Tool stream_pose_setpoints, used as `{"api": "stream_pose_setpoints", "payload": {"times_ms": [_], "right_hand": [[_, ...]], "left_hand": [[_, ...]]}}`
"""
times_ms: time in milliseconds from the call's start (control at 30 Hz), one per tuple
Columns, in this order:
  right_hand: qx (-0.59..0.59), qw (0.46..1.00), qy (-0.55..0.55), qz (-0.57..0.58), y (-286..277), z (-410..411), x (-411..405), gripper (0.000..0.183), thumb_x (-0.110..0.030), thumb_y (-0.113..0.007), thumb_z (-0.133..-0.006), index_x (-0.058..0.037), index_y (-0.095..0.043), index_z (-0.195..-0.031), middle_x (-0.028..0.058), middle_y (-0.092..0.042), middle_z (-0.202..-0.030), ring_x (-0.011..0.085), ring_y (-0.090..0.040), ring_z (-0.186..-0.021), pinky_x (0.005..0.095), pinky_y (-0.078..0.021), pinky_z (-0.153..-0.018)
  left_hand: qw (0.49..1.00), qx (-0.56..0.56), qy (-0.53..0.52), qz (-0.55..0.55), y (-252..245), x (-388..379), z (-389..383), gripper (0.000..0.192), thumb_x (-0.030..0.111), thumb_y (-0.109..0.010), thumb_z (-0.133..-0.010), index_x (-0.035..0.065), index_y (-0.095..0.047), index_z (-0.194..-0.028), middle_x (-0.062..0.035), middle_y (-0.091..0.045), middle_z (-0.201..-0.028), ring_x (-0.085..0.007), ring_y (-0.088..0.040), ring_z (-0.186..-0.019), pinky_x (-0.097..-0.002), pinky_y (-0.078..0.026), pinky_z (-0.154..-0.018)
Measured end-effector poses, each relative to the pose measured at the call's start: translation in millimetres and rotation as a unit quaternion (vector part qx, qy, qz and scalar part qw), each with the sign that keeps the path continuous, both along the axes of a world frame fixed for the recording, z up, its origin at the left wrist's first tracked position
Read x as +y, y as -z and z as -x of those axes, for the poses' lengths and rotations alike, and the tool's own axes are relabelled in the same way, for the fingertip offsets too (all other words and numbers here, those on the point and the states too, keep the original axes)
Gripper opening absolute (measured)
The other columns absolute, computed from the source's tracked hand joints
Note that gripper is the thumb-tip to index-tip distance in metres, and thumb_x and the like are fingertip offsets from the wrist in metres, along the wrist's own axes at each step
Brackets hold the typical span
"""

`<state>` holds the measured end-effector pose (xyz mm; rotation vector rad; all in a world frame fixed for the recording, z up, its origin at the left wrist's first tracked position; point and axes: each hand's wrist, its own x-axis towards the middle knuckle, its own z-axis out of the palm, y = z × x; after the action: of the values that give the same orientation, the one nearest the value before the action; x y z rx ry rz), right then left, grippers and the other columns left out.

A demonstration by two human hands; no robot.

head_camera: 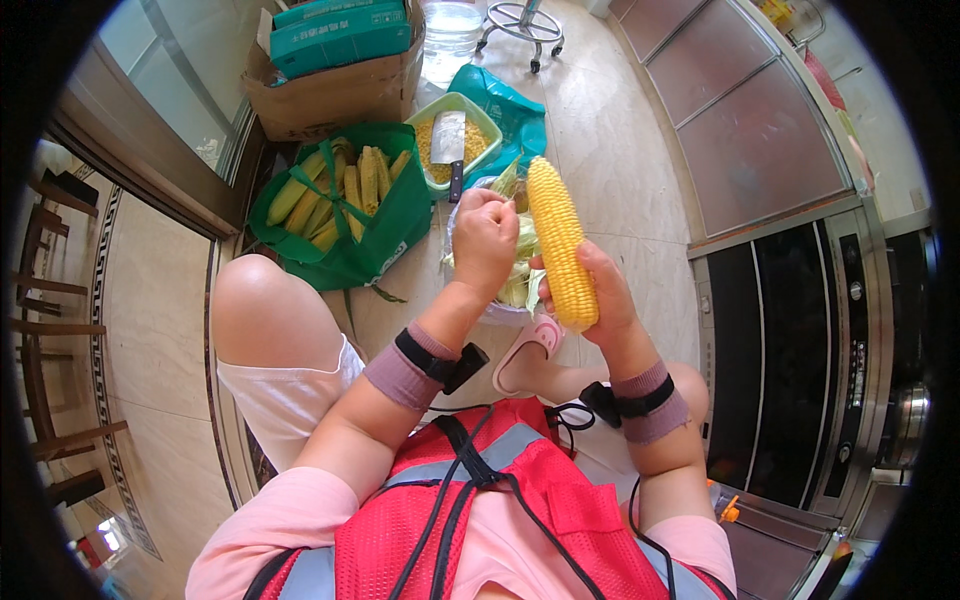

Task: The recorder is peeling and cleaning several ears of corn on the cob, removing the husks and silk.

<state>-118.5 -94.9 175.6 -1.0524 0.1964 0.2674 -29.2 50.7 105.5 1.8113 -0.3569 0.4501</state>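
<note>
My right hand (611, 292) is wrapped around a husked yellow ear of corn (561, 244), its narrow tip pointing up and away from me. To the left of the ear, my left hand (486, 232) is curled with thumb and fingers together; I see nothing between them, though the inside of the fist is hidden. Below both hands, a basin lined with a pale plastic bag (504, 315) holds pale green corn husks (516, 291). My hands hide part of it.
Left stands a green shopping bag (409, 225) of corn ears (367, 180). Beyond it, a cleaver (448, 139) lies across a light green tub (495, 135) of loose kernels (477, 142), near a teal plastic bag (510, 112). A cardboard box (330, 101) and wheeled stool base (525, 26) stand farther back; cabinets (765, 142) line the right.
</note>
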Motion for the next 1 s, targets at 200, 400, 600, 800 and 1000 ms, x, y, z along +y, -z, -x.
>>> {"api": "stream_pose_setpoints", "payload": {"times_ms": [200,400,600,800,1000], "right_hand": [[0.003,0.997,0.029,-0.077,-3.2,2.9,-9.9,0.045,-0.038,-0.050,-0.095,-0.0014,-0.048,-0.121,0.0130,-0.062,-0.096,0.0226,-0.068,-0.076,0.0330,-0.0590,-0.059],[-0.013,0.998,-0.009,-0.066,1.6,-0.2,-3.2,0.044,-0.035,-0.048,-0.096,-0.0028,-0.043,-0.125,0.0147,-0.061,-0.103,0.0252,-0.069,-0.082,0.0346,-0.0601,-0.061],[0.041,0.990,-0.038,-0.131,12.4,-1.9,-10.4,0.051,-0.040,-0.037,-0.098,0.0005,-0.044,-0.129,0.0201,-0.063,-0.108,0.0272,-0.068,-0.083,0.0354,-0.0597,-0.063],[0.017,0.976,0.010,-0.215,-2.2,-2.1,-9.8,0.059,-0.048,-0.042,-0.097,0.0021,-0.046,-0.129,0.0201,-0.062,-0.109,0.0248,-0.065,-0.085,0.0349,-0.0570,-0.063],[-0.009,0.990,0.020,-0.139,4.9,-2.5,-10.5,0.049,-0.038,-0.052,-0.095,0.0011,-0.048,-0.125,0.0150,-0.063,-0.101,0.0248,-0.066,-0.083,0.0356,-0.0588,-0.061]], "left_hand": [[0.961,0.183,0.113,0.174,10.4,-9.6,3.1,0.038,0.031,-0.052,-0.096,-0.0013,-0.051,-0.117,-0.0132,-0.059,-0.099,-0.0236,-0.060,-0.083,-0.0322,-0.049,-0.074],[0.927,0.230,0.210,0.207,-2.7,-13.8,13.7,0.053,0.045,-0.039,-0.101,-0.0002,-0.065,-0.090,-0.0074,-0.056,-0.061,-0.0179,-0.059,-0.061,-0.0341,-0.044,-0.059],[0.968,0.163,0.070,0.177,6.4,-17.4,10.9,0.042,0.033,-0.047,-0.099,-0.0009,-0.061,-0.078,-0.0181,-0.053,-0.059,-0.0277,-0.051,-0.051,-0.0400,-0.041,-0.053],[0.957,0.256,0.119,0.058,31.1,-14.7,3.1,0.036,0.028,-0.051,-0.097,-0.0002,-0.059,-0.077,-0.0186,-0.056,-0.064,-0.0274,-0.056,-0.057,-0.0413,-0.042,-0.057],[0.969,0.134,0.145,0.149,5.7,-18.4,10.8,0.041,0.040,-0.045,-0.099,0.0027,-0.056,-0.088,-0.0221,-0.058,-0.083,-0.0365,-0.059,-0.078,-0.0436,-0.043,-0.066]]}}
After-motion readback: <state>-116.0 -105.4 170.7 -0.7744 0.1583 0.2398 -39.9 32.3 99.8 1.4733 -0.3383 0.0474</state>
